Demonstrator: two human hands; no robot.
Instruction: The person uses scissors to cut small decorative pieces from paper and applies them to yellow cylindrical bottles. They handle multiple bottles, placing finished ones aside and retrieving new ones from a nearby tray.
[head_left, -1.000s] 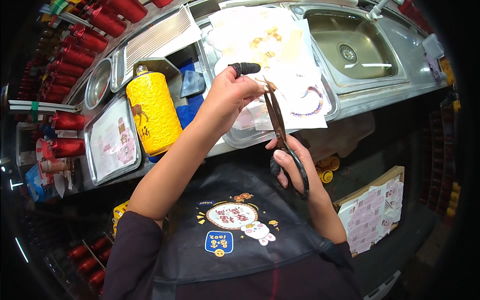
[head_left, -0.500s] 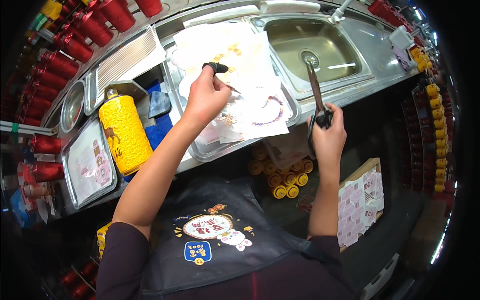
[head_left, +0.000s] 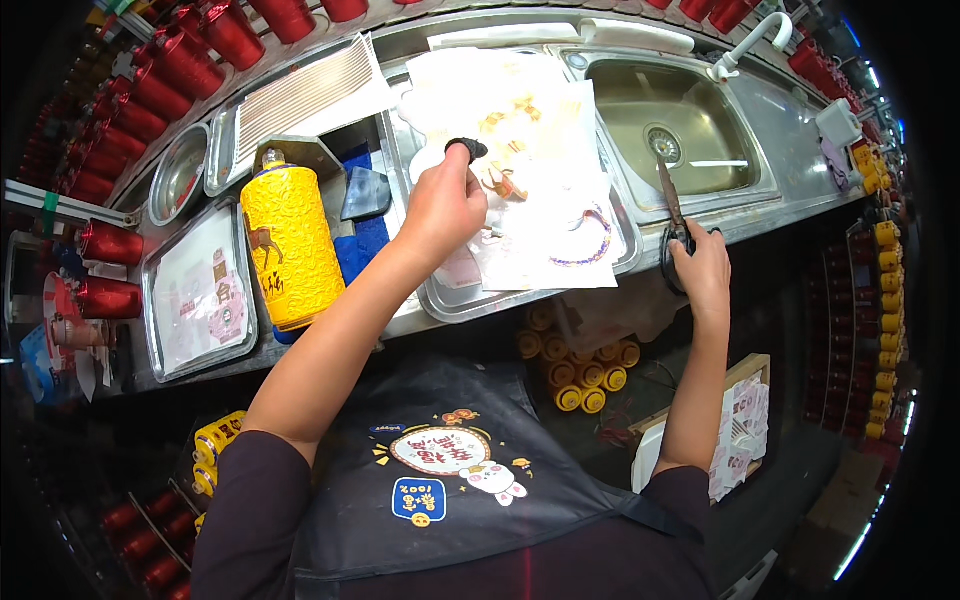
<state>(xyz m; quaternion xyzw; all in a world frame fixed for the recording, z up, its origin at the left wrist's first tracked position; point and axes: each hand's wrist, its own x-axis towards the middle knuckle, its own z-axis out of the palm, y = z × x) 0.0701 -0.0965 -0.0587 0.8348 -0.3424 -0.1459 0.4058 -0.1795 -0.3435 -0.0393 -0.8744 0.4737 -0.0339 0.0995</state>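
My right hand (head_left: 703, 270) grips black-handled scissors (head_left: 671, 195) at the front edge of the sink, their dark blades pointing away toward the drain. My left hand (head_left: 445, 205) is over the paper sheets (head_left: 550, 235), its fingers curled and pressed together. A small black covering or piece (head_left: 466, 149) shows at a fingertip; what the fingers pinch, if anything, cannot be made out. Beside that hand lies an orange-brown cut piece (head_left: 507, 187) on the paper. Several yellowish scraps (head_left: 515, 112) are farther back. A purple-and-orange printed arc (head_left: 590, 250) marks the right side of the paper.
The papers rest on a metal tray (head_left: 460, 308) left of the steel sink (head_left: 745, 185). A tall yellow embossed bottle (head_left: 290, 245) stands left of my forearm, near a blue block (head_left: 366, 193) and another tray (head_left: 250, 345). Red cups (head_left: 160, 90) line the far left.
The view has shifted, so the counter sits farther right. My left hand is still over the papers, and the orange-brown piece beside it is now more visible. The scissors stay in my right hand.
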